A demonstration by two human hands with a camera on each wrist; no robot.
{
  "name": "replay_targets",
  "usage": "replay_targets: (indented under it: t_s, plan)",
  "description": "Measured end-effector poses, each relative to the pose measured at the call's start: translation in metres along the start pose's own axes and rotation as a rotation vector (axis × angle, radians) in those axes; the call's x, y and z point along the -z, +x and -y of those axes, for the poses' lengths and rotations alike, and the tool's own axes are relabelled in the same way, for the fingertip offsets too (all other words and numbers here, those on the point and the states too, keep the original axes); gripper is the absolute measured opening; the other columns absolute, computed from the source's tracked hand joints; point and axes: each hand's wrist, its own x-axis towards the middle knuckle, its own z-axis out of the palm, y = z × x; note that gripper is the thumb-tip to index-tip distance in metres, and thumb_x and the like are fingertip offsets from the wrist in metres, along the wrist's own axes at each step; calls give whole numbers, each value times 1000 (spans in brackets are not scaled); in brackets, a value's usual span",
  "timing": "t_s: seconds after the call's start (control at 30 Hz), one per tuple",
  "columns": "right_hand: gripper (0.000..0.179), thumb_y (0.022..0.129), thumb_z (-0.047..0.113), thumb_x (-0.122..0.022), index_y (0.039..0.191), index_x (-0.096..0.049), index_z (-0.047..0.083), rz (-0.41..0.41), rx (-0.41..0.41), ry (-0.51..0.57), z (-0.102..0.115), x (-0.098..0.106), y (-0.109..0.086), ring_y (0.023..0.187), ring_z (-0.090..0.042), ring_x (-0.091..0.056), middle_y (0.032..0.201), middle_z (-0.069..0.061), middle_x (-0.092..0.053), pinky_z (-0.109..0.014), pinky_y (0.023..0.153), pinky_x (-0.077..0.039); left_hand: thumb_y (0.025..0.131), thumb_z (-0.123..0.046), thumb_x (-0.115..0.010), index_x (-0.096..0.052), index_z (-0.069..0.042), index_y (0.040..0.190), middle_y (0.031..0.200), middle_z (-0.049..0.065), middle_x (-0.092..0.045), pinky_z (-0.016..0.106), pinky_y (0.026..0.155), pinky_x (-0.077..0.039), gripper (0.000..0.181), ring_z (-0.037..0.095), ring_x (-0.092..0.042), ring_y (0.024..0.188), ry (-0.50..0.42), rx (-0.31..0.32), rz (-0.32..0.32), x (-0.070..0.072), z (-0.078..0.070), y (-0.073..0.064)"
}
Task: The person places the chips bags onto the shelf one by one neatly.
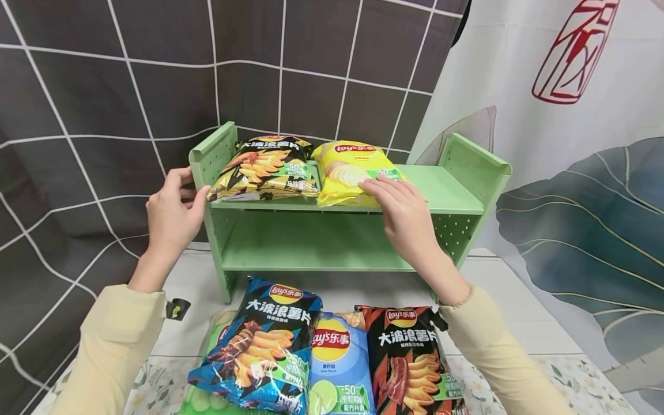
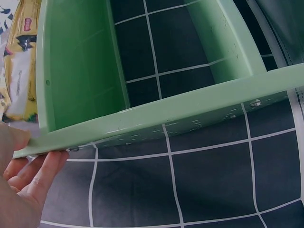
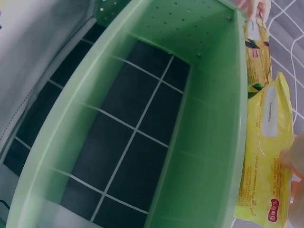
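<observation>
In the head view my left hand (image 1: 173, 210) grips the left side panel of a green two-tier shelf (image 1: 332, 245), thumb in front and fingers round its outer face. Close by that thumb, a black-and-gold bag of chips (image 1: 267, 167) lies on the top tier. To its right is a yellow bag of chips (image 1: 344, 164), its lower end over the front edge. My right hand (image 1: 402, 210) pinches the yellow bag's lower right part, fingers on top. From below, the right wrist view shows the yellow bag's printed back (image 3: 261, 164) and the thumb against it.
Before the shelf lie a blue-and-black chip bag (image 1: 270, 346), a light blue one (image 1: 339, 363), a red-and-black one (image 1: 407, 363), and a green one (image 1: 207, 402) partly covered. A dark grid-patterned curtain (image 1: 166, 86) hangs behind and left; a white printed cloth (image 1: 519, 75) hangs right.
</observation>
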Motion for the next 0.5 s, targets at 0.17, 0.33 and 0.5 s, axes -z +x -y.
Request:
replay_targets:
  t_s: [0.17,0.33,0.5]
  plan:
    - [52,85,-16,-50,129,-61,11,67,-12,-9,0,-1,0,128,-27,-53,130,-7,-63,-46,114,-34,87,0,-61,-56,9,119,116,25,-66,-11,68,-32,33,39,-69,88,-12,-7,-8,0,0,0]
    - [54,86,-15,-49,132,-59,11,93,-21,-20,-1,-2,0,131,-27,-50,133,-7,-61,-47,117,-29,87,0,-60,-56,8,119,116,24,-66,-11,68,-32,33,39,-69,88,-15,-6,-4,-1,0,0]
    - [46,90,-4,-55,134,-57,11,100,-2,-23,-1,-4,-1,134,-29,-47,137,-8,-58,-49,118,-26,87,0,-61,-56,8,119,115,24,-66,-11,68,-32,33,39,-69,88,-15,-8,-6,-2,2,0]
